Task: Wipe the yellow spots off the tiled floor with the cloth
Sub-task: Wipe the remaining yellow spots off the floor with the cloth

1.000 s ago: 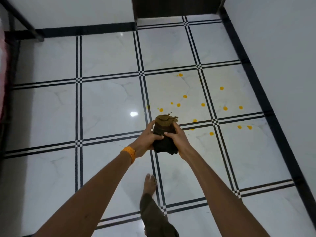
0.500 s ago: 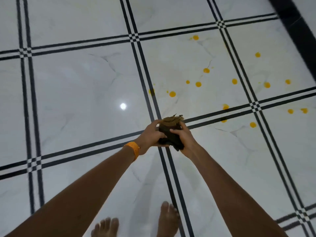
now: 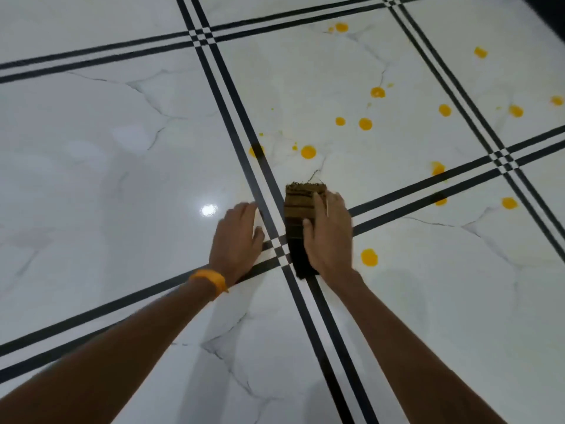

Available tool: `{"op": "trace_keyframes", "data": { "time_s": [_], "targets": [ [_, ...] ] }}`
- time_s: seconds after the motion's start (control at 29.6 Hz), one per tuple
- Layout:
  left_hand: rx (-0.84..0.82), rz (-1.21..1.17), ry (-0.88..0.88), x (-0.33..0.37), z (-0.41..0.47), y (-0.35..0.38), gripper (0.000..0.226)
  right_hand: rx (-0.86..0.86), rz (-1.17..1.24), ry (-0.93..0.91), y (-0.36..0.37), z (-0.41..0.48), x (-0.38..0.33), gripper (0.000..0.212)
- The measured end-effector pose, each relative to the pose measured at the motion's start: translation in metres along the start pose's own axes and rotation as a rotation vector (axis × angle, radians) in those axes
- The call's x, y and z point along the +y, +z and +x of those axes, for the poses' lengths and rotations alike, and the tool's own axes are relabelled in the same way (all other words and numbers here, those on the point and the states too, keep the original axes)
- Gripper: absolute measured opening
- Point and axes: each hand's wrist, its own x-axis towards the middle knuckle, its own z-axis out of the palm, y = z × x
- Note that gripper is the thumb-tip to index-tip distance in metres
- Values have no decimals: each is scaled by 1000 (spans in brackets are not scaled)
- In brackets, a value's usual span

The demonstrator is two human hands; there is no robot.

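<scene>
— Stood on what?
— Was a white tiled floor (image 3: 122, 179), crossed by black double lines (image 3: 234, 96).
— Bore what?
— Bore scattered yellow spots (image 3: 308, 152) to the right, plus a folded brown cloth (image 3: 301, 203) by the line crossing.

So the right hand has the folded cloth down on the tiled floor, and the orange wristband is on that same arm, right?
Not quite. The head view shows the orange wristband on the other arm, the left one, whose left hand lies flat on the tiled floor. The right hand does have the folded cloth down on the floor.
</scene>
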Motion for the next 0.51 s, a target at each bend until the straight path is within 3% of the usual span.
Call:
{"op": "trace_keyframes", "data": {
  "time_s": [0.07, 0.24, 0.3, 0.37, 0.41, 0.51],
  "targets": [
    [58, 92, 62, -12, 34, -1, 44, -65, -54, -133, 21, 23, -7, 56],
    [97, 305, 89, -57, 102, 1, 53, -89, -91, -219, 46, 1, 7, 63],
    [88, 351, 92, -80, 126, -3, 62, -23, -112, -103, 44, 39, 29, 66],
    [50, 408, 112, -93, 138, -1, 69, 62, -137, 147, 40, 94, 34, 71],
    [36, 422, 116, -95, 139, -2, 71, 70, -146, 167, 39, 108, 21, 72],
    [37, 437, 127, -94, 136, 0, 72, -22, -154, -54, 50, 61, -1, 67]
  ]
}}
